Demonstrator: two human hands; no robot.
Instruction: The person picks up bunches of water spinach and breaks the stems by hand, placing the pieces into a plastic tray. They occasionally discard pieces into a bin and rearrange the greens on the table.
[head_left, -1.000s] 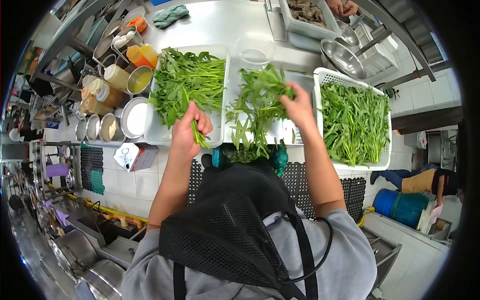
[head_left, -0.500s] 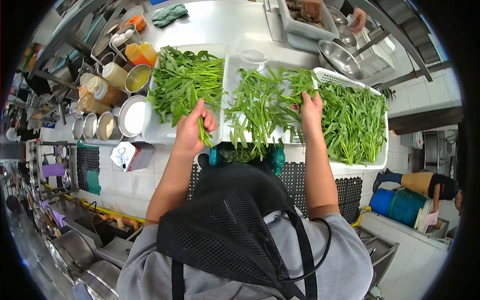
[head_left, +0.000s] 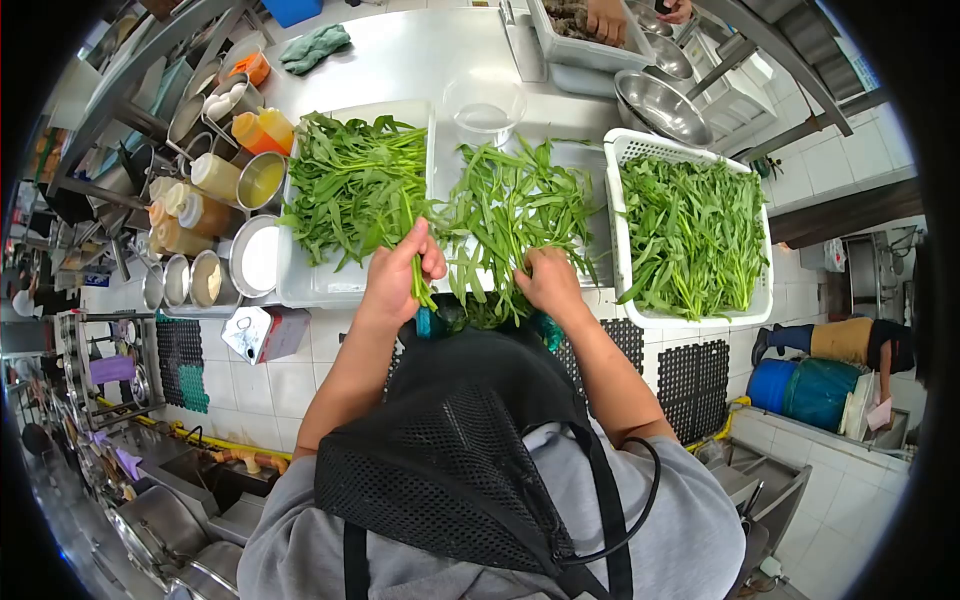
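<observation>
My left hand [head_left: 403,275] is closed round a bunch of green stems, at the front edge of a shallow white tray [head_left: 325,290] piled with leafy greens [head_left: 350,175]. My right hand [head_left: 553,285] has its fingers closed at the lower stems of the loose greens [head_left: 515,205] in the middle; exactly what it pinches is partly hidden. Right of that hand stands a white perforated basket [head_left: 619,240] full of cut greens [head_left: 690,235].
Sauce bottles [head_left: 205,215], a pot of yellow liquid [head_left: 262,180] and metal bowls line the left. Behind are a clear bowl [head_left: 484,108], a green cloth [head_left: 315,48] and a steel bowl [head_left: 663,108]. A co-worker's hand [head_left: 606,20] is in a bin; another person [head_left: 850,343] bends at far right.
My right hand has moved left and nearer to me, from beside the basket to the middle greens. My left hand still holds its bunch. The head view has shifted slightly.
</observation>
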